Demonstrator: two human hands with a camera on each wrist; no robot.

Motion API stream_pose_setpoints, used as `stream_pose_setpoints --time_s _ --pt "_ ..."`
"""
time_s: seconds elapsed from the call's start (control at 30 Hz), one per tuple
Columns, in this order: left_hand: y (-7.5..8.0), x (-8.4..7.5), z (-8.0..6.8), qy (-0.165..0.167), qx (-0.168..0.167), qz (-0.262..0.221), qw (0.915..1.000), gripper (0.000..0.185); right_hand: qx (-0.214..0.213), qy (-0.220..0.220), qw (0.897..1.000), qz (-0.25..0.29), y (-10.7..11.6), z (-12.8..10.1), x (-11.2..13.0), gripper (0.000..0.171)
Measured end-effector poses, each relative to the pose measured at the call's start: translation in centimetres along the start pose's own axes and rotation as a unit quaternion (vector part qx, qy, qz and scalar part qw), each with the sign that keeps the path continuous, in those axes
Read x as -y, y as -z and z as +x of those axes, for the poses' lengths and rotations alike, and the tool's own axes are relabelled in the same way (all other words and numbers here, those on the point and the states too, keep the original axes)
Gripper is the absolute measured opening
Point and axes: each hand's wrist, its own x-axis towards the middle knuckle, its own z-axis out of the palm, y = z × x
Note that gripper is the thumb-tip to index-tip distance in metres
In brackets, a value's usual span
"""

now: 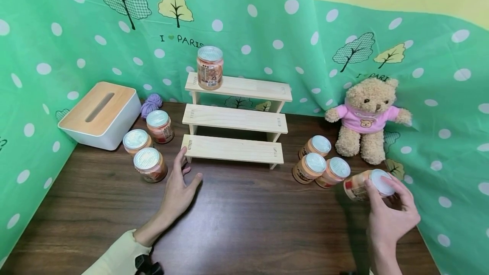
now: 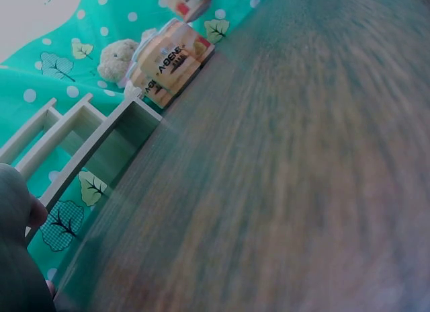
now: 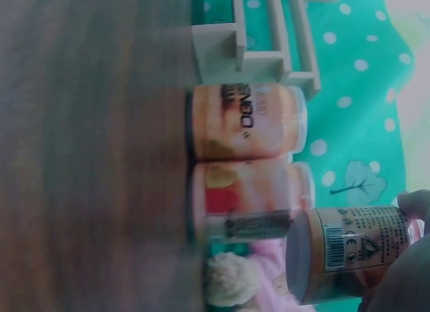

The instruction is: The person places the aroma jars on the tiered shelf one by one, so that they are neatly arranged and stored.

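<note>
My right hand (image 1: 383, 196) grips a tilted orange jar with a white lid (image 1: 359, 186) just above the table at the right; in the right wrist view this jar (image 3: 349, 253) hangs beside two standing jars (image 3: 245, 157). Three more jars (image 1: 318, 162) stand left of it. My left hand (image 1: 182, 177) lies open on the table, fingers straight, by the left end of the wooden three-step stand (image 1: 234, 119). One jar (image 1: 209, 68) stands on the top step. Three jars (image 1: 147, 145) stand left of my left hand.
A white tissue box with a wooden top (image 1: 100, 113) and a purple yarn ball (image 1: 151, 104) sit at the back left. A teddy bear in a pink shirt (image 1: 366, 118) leans on the green curtain at the right. The dark wooden table (image 1: 252, 224) spreads in front.
</note>
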Motion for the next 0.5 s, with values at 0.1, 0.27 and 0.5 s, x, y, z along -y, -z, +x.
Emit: stream_pose_setpoints --time_s 0.1,0.27,0.5 --pt "0.1 -0.5 0.0 0.010 0.004 -0.002 0.9999 0.093 0.002 0.018 0.997 0.071 -0.6 -0.1 0.6 0.040" --pt "0.3 -2.1 0.0 0.006 0.002 -0.002 1.0000 0.089 0.015 0.032 0.993 0.115 -1.7 -0.3 2.5 0.040" --pt "0.1 -1.0 0.0 -0.012 -0.005 0.004 0.9999 0.092 0.044 0.051 0.993 0.099 -2.4 -0.6 4.4 0.038"
